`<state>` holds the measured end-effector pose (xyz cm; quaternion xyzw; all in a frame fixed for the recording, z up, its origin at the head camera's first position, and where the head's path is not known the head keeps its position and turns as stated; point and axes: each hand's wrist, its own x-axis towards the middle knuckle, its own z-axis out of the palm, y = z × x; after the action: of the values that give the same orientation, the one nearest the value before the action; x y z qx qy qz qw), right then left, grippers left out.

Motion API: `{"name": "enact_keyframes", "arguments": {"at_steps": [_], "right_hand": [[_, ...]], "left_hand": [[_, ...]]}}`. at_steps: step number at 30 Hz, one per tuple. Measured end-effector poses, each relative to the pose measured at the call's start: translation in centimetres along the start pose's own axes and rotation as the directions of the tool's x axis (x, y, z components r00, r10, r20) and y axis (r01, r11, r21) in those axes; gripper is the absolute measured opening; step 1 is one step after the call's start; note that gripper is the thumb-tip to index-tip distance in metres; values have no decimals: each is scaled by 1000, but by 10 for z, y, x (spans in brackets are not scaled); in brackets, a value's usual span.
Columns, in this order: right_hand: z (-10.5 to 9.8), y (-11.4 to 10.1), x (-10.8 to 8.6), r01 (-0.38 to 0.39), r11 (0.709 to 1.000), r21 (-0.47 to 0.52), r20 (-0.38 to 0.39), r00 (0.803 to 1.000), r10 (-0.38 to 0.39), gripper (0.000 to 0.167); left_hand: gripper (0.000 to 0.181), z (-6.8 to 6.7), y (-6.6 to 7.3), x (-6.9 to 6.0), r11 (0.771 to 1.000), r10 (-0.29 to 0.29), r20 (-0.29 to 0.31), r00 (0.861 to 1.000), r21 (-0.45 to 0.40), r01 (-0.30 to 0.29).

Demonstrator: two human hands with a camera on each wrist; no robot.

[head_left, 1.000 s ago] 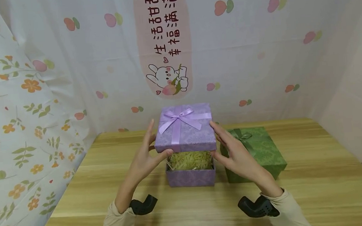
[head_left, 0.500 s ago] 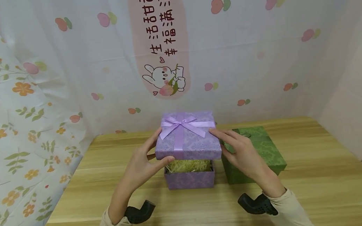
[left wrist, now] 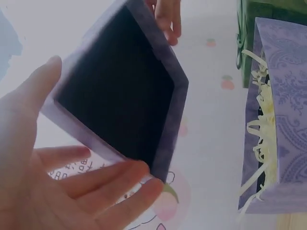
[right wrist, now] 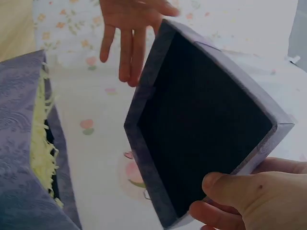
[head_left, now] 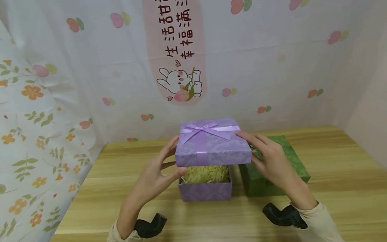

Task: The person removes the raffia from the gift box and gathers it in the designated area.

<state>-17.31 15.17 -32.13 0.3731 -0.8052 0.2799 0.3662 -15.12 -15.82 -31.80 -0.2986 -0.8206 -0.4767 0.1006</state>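
Note:
A purple gift box lid (head_left: 212,144) with a satin bow is held in the air, tilted; its dark inside (right wrist: 206,120) shows in the wrist views. My right hand (head_left: 271,158) grips its right side, thumb (right wrist: 220,187) at the rim in the right wrist view. At the lid's left edge is my left hand (head_left: 152,178), fingers extended and spread, thumb just under the front edge. Whether its fingertips touch the lid I cannot tell. Below stands the purple box base (head_left: 206,192), filled with yellow-green paper shreds (head_left: 205,174).
A green gift box (head_left: 292,163) with its lid on stands right of the purple base, partly behind my right hand. The wooden table (head_left: 118,201) ends at a printed white curtain (head_left: 259,56). Black wrist mounts (head_left: 150,225) stick out from both wrists.
The lid has shifted right and a little lower along with my right hand. My left thumb, earlier against the lid's front, now sits just below it.

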Motion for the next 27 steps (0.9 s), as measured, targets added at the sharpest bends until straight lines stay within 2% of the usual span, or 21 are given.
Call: {"name": "enact_keyframes", "arguments": {"at_steps": [2,4,8,11,14,18,21,24,27], "right_hand": [[-5,2,0,-30,999,29,11,999,30,74],[-10,2,0,-65,995,80,31,998,63,71],[-17,-1,0,-148,964,220,99,987,129,58],[-23,-3,-1,-218,911,349,181,970,163,43],[-29,-3,-2,-294,835,466,263,947,186,35],[-30,-1,-3,-355,783,511,336,921,198,31],[-27,3,-2,-401,749,528,406,893,193,26],[-22,8,-3,-446,698,560,464,867,181,27],[-19,13,-5,-456,660,597,467,867,176,28]], "left_hand": [[75,0,-2,2,998,56,-16,998,37,-55],[74,1,-6,3,989,109,-53,993,110,-103],[74,0,-13,4,965,161,-97,982,226,-136],[79,-2,-11,3,965,167,-84,982,218,-146],[79,-4,-10,2,968,172,-73,982,199,-155],[73,-5,-15,1,985,118,-45,992,133,-111],[69,-5,-20,2,1000,25,50,998,-15,-24],[64,-3,-24,3,984,-19,164,986,-169,47],[58,-1,-27,4,964,-18,205,979,-257,72]]}}
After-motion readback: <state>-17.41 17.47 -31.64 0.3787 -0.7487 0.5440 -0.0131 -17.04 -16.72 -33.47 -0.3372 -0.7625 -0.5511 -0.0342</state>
